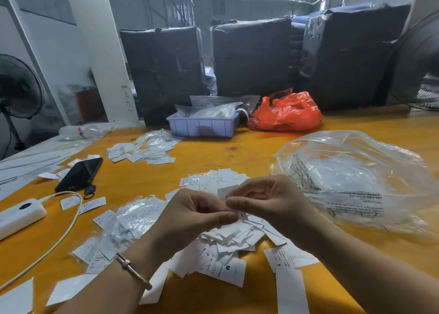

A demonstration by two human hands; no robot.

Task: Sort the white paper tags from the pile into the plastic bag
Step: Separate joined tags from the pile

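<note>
Left hand [190, 215]: just below centre, a thin metal bangle [134, 272] on its wrist; fingers curled, thumb and forefinger pinching one edge of a small white paper tag [225, 192].
Right hand [266, 199]: meets the left from 3 o'clock; its fingertips pinch the same tag at the other edge, remaining fingers loosely bent.
Tag pile [228, 244]: loose heap of white paper tags on the yellow wooden worktop [147, 173], directly under both hands towards 6 o'clock; some show S, M or L letters.
Wrapped tags [133, 221]: at 9 o'clock of the hands, tags in small clear sleeves, scattered.
Plastic bag [356, 178]: large clear crumpled bag with printed warning text, at 3 o'clock, just beside the right hand, lying on the worktop.
Power bank [20, 215]: white, far left edge, with a white cable [64, 237] trailing.
Phone [79, 174]: black, at 10 o'clock.
Second tag heap [145, 150]: towards 11 o'clock, farther off.
Tray [203, 125]: lilac plastic, at 12 o'clock, holding clear packets.
Red bag [286, 111]: crumpled red plastic, at 1 o'clock beside the tray.
Bales [251, 57]: dark wrapped bundles behind the worktop.
</note>
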